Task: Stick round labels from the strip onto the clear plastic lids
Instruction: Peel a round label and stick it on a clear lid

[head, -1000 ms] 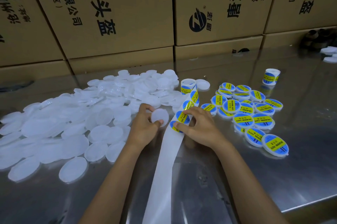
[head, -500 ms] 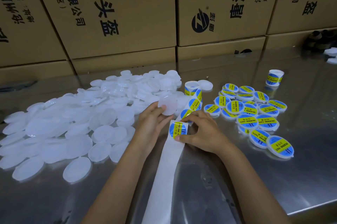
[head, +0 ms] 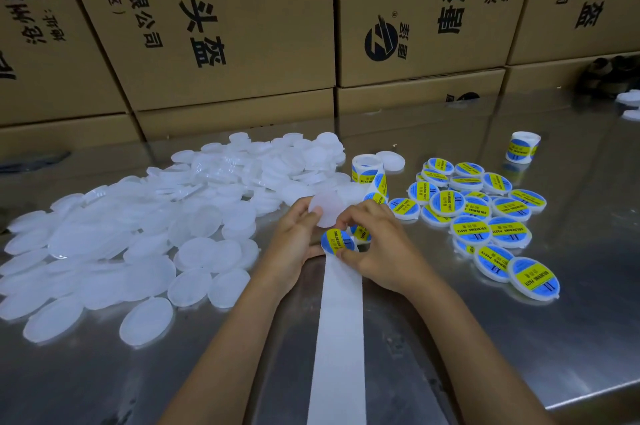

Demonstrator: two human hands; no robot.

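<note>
My left hand (head: 294,239) holds a clear round lid (head: 325,211) upright between thumb and fingers at the table's middle. Just below it, my right hand (head: 377,251) pinches a blue and yellow round label (head: 337,242), lifted off the white backing strip (head: 341,320). The label sits close under the lid, touching or nearly so. The strip runs from the label roll (head: 369,170) down toward me. A large heap of bare clear lids (head: 156,227) lies to the left. Several labelled lids (head: 481,217) lie to the right.
Stacked cardboard boxes (head: 242,26) form a wall along the back of the shiny metal table (head: 519,338). A second label roll (head: 523,147) stands at the back right. The table's front edge runs at lower right. A few white lids (head: 630,104) sit at the far right.
My left hand brought the lid from the pile toward the right hand. My right hand peeled the label further off the strip and raised it under the lid.
</note>
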